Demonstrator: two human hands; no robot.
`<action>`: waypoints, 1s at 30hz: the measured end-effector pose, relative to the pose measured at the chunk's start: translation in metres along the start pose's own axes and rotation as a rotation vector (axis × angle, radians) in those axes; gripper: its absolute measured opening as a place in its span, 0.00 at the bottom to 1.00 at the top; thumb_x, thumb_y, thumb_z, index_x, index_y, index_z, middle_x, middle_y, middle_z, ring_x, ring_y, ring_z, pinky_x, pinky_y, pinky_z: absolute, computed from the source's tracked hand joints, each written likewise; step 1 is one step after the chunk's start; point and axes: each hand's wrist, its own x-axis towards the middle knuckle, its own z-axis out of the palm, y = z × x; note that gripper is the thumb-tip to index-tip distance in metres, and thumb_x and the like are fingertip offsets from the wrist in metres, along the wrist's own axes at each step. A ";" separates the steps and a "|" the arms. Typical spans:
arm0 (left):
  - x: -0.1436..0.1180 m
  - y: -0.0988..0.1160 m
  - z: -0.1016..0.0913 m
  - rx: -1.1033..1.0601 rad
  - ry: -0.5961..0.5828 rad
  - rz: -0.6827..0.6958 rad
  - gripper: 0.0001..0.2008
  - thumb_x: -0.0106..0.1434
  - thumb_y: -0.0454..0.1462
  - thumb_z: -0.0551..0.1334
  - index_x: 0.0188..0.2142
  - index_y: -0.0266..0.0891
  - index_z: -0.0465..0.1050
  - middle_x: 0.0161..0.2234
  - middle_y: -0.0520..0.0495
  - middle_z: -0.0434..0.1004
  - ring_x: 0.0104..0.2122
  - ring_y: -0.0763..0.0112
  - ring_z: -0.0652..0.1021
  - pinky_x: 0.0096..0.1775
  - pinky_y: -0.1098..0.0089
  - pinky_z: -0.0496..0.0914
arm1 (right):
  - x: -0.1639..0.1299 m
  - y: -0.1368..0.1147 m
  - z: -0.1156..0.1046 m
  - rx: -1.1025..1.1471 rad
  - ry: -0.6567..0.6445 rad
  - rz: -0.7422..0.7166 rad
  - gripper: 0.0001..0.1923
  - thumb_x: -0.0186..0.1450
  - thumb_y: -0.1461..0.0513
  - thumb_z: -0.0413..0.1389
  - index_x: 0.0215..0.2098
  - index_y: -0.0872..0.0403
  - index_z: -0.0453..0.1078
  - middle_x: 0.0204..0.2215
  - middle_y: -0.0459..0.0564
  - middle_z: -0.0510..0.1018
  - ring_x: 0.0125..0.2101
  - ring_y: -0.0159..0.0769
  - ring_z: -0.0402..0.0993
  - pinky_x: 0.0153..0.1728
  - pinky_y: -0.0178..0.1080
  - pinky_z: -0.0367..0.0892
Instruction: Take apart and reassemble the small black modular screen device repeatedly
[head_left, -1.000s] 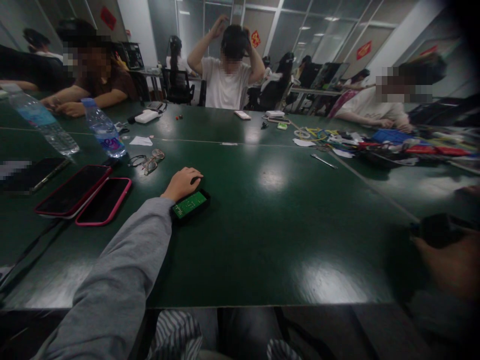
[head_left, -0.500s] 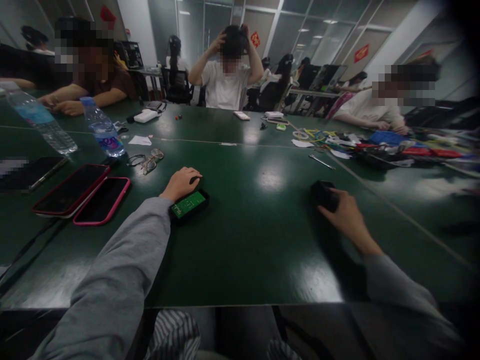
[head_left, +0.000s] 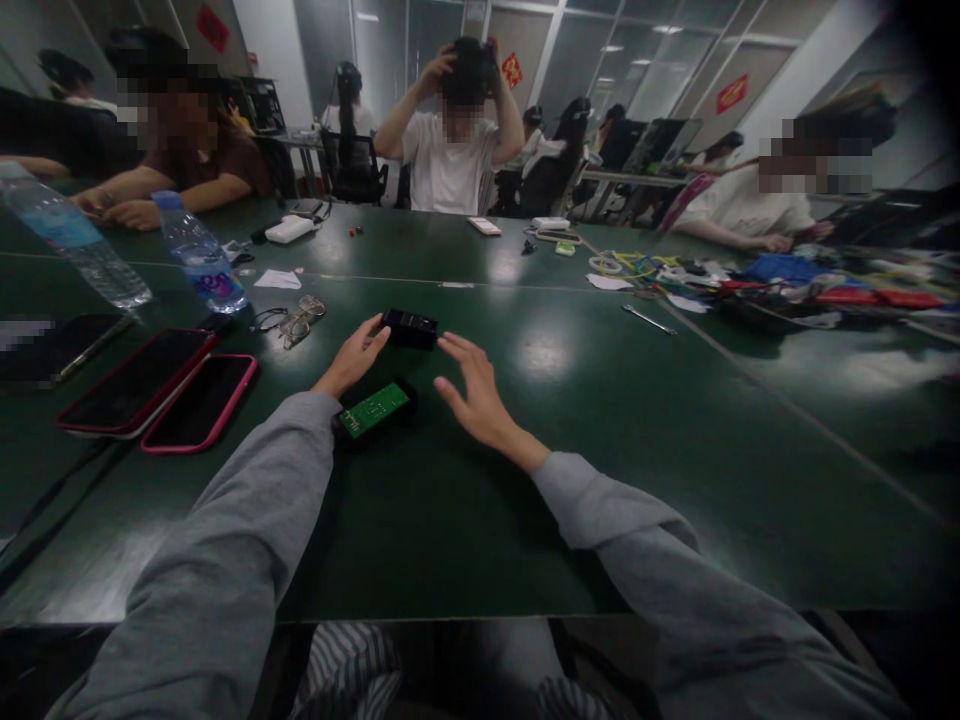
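Note:
A black box-like housing point(head_left: 411, 330) lies on the green table between my two hands. My left hand point(head_left: 352, 358) is at its left end with the fingers apart; whether the fingertips touch it I cannot tell. To the right of the housing, my right hand point(head_left: 480, 400) is open, fingers spread, a small gap from it. Nearer to me lies a green circuit board point(head_left: 376, 410) seated in a black case, just below my left hand and partly beside my left sleeve.
Left of my arm are a pink-framed phone point(head_left: 199, 405), a red-edged phone point(head_left: 139, 380), glasses point(head_left: 302, 322) and two water bottles, one blue-capped point(head_left: 210, 270). A wrench point(head_left: 649, 320) and a cable heap point(head_left: 780, 285) lie to the right. Several people sit around.
My right hand has moved left with the black housing and let go of it beyond the circuit board. My left hand has shifted slightly, its fingers now farther apart.

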 end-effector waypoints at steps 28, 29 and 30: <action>-0.021 0.034 0.006 0.747 0.065 0.258 0.21 0.69 0.38 0.55 0.61 0.44 0.63 0.63 0.41 0.65 0.60 0.51 0.69 0.58 0.50 0.66 | 0.000 0.006 -0.004 -0.514 -0.132 0.039 0.20 0.74 0.63 0.45 0.63 0.53 0.65 0.63 0.57 0.68 0.62 0.48 0.62 0.61 0.55 0.56; -0.021 0.035 0.006 0.747 0.080 0.246 0.20 0.69 0.38 0.55 0.60 0.44 0.64 0.63 0.41 0.66 0.59 0.51 0.69 0.57 0.50 0.66 | 0.000 0.012 -0.005 -0.531 -0.111 0.080 0.21 0.74 0.64 0.45 0.63 0.53 0.64 0.63 0.57 0.68 0.62 0.49 0.62 0.61 0.55 0.56; -0.021 0.035 0.005 0.745 0.094 0.234 0.19 0.69 0.38 0.54 0.59 0.44 0.65 0.62 0.41 0.66 0.59 0.51 0.70 0.57 0.50 0.67 | 0.000 0.018 -0.006 -0.547 -0.092 0.121 0.21 0.73 0.64 0.46 0.63 0.53 0.64 0.64 0.57 0.68 0.62 0.50 0.61 0.60 0.56 0.56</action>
